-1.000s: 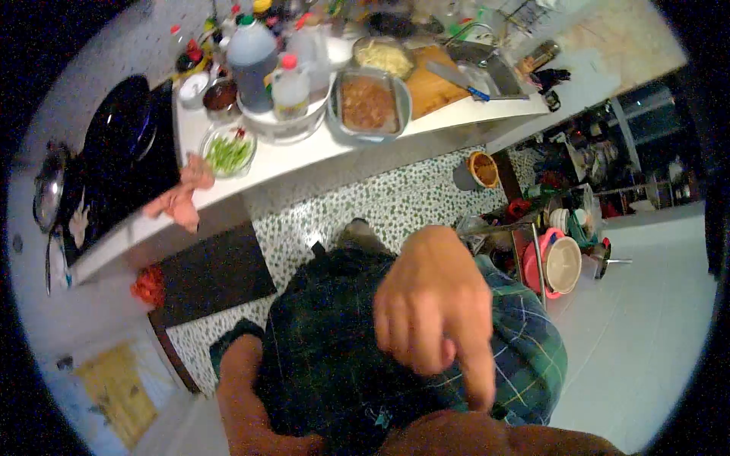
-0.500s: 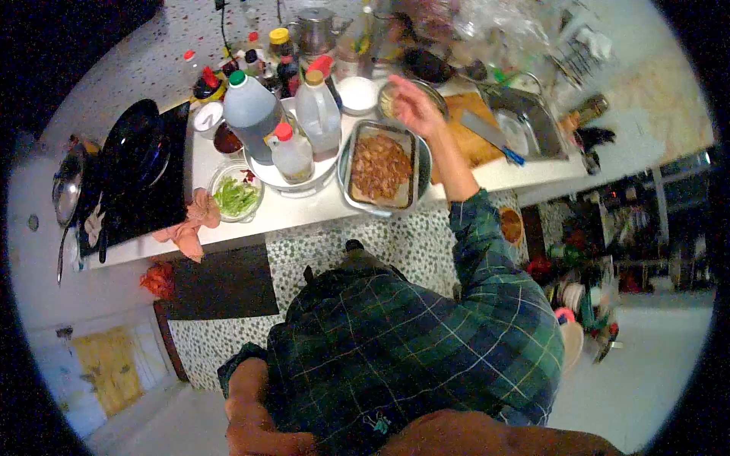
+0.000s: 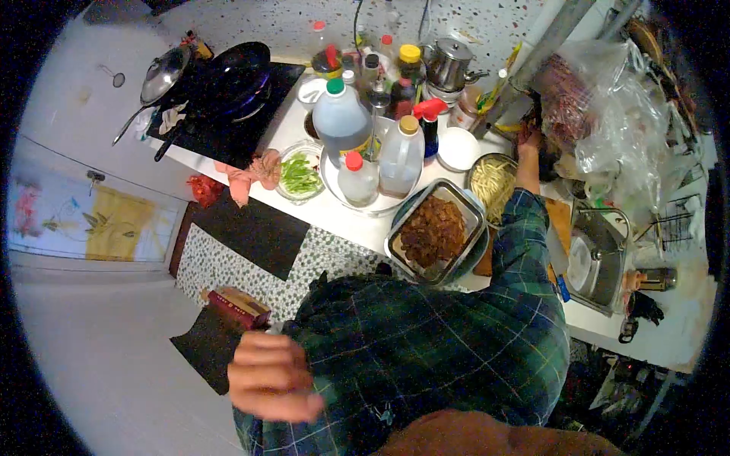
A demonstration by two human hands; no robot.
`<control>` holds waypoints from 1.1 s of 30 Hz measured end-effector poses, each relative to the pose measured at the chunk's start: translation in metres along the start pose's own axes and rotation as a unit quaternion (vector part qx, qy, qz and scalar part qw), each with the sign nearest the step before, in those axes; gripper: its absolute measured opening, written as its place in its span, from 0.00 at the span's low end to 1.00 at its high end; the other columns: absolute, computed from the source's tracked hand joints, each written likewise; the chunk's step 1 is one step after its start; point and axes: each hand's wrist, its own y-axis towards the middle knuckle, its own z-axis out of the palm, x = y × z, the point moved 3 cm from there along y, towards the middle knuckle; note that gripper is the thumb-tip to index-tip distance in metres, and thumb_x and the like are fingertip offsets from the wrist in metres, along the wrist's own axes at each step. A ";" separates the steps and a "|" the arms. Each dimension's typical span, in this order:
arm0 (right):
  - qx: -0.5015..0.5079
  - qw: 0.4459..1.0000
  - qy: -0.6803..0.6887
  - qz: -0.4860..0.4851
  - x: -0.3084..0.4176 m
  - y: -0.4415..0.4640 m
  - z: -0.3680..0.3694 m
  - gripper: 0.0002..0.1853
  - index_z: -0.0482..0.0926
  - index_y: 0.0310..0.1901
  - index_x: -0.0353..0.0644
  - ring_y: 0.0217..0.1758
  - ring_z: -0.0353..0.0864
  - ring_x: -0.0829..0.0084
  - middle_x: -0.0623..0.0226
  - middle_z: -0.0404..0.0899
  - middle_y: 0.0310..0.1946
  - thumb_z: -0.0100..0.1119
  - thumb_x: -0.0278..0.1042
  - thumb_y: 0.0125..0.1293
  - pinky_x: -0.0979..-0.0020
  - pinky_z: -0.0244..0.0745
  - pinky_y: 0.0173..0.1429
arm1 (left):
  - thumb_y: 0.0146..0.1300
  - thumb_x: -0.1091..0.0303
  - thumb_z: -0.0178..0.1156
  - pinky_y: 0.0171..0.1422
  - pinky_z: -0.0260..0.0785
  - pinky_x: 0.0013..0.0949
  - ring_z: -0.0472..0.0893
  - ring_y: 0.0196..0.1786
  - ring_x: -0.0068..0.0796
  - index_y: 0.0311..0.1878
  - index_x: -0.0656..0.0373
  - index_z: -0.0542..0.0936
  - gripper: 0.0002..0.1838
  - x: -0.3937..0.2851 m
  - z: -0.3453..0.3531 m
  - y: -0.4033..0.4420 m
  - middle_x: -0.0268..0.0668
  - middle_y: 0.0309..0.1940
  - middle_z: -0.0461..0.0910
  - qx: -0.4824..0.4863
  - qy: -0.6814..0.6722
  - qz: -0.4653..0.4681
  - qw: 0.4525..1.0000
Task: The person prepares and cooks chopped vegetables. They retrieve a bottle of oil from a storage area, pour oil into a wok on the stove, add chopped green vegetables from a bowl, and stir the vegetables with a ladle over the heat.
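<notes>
My right hand [image 3: 530, 140] reaches to the back of the counter, past a bowl of pale strips [image 3: 493, 185], among dark items beside the plastic bags; its fingertips are hidden there. Low in front of my body, my left hand [image 3: 274, 378] is curled and slightly blurred, with nothing visible in it. Left of my right sleeve sits a metal tray of brown meat [image 3: 432, 232] on a bowl. A wooden board [image 3: 559, 220] and a blue-handled knife [image 3: 562, 287] lie right of the sleeve.
Large jugs [image 3: 344, 114] and bottles crowd the counter's middle, near a bowl of green pieces [image 3: 299, 173]. A black pan [image 3: 232, 83] rests on the stove at left. The sink [image 3: 597, 266] is at right, below clear plastic bags [image 3: 616, 129]. A red box [image 3: 239, 306] is low at left.
My right hand has moved from above the bowl of strips to the back of the counter. My left hand has come up, curled. The view has swung toward the counter's back.
</notes>
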 end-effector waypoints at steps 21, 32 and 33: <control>0.052 0.988 -0.142 -0.012 -0.033 -0.439 0.051 0.12 0.64 0.49 0.42 0.27 0.68 0.77 0.57 0.69 0.42 0.43 0.21 0.64 0.79 0.68 0.27 | 0.54 0.61 0.59 0.23 0.63 0.29 0.72 0.18 0.30 0.34 0.68 0.78 0.16 0.056 -0.054 -0.089 0.39 0.17 0.73 0.080 -0.052 -0.329 0.940; 0.271 0.856 -0.377 -0.229 -0.161 -0.694 0.201 0.35 0.35 0.66 0.56 0.22 0.65 0.77 0.52 0.60 0.56 0.39 0.20 0.64 0.77 0.67 0.23 | 0.51 0.74 0.61 0.32 0.68 0.26 0.77 0.27 0.26 0.40 0.59 0.79 0.11 0.043 -0.176 -0.160 0.37 0.28 0.78 0.121 -0.058 -0.436 0.890; 0.286 0.856 -0.395 -0.171 -0.181 -0.704 0.223 0.35 0.36 0.67 0.55 0.21 0.65 0.77 0.52 0.63 0.53 0.41 0.22 0.65 0.77 0.68 0.24 | 0.51 0.73 0.61 0.33 0.68 0.26 0.77 0.28 0.26 0.41 0.59 0.79 0.11 0.037 -0.189 -0.167 0.37 0.28 0.78 0.107 -0.051 -0.435 0.892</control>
